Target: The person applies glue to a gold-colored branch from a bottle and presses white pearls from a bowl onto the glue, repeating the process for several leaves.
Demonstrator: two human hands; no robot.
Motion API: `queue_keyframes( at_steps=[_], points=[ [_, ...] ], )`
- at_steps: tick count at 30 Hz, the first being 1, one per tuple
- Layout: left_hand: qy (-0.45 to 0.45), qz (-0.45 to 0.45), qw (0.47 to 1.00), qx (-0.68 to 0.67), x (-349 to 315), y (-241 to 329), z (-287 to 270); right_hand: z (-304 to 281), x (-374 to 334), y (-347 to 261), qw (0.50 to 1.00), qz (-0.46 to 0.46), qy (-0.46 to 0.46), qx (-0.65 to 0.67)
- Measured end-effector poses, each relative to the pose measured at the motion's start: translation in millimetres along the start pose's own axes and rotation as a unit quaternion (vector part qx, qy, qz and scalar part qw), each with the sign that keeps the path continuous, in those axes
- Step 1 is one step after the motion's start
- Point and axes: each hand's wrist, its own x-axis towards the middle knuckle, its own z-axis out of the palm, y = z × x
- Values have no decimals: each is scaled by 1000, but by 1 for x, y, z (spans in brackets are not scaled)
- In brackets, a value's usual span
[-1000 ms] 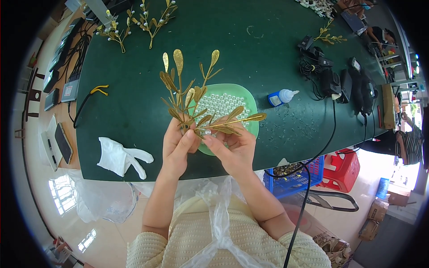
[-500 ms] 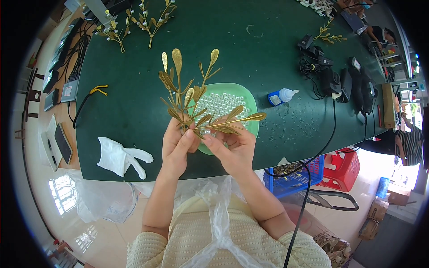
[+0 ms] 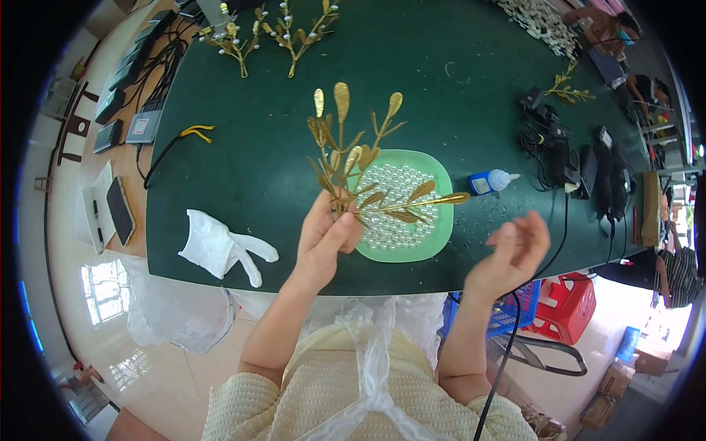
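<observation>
My left hand (image 3: pixel 323 239) is closed around the base of a gold metal leaf branch (image 3: pixel 342 158), whose thin stems fan out above my fingers. Part of it overlaps a light green dish (image 3: pixel 441 239) of white pearl beads (image 3: pixel 401 237). My right hand (image 3: pixel 510 257) is raised near the table's front edge, to the right of the dish. Its fingers are loosely bent and apart, with nothing seen in them. Beyond that hand, a blue glue bottle (image 3: pixel 489 182) with a white nozzle lies on its side.
Two pearl-set gold branches, one left (image 3: pixel 234 50) and one right (image 3: pixel 294 40), lie at the far left. A white glove (image 3: pixel 217 246) rests near the front edge. Black adapters (image 3: pixel 562 162) and cables crowd the right. A blue crate (image 3: pixel 500 316) and red stool (image 3: pixel 570 309) stand below.
My right hand has let go of the branch and moved right, away from the dish. My left hand still holds the branch. The whole view has shifted somewhat.
</observation>
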Motion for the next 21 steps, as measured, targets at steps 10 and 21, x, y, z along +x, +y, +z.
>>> queue_keyframes(
  at_steps=[10, 21],
  points=[
    [-28, -4, 998, -53, -1, -2, -6, -14, 37, 45, 973, 63, -133, -179],
    [-4, -9, 1000, -21, -1, 0, -4, -9, 37, 57, 963, 43, -174, -202]
  ],
)
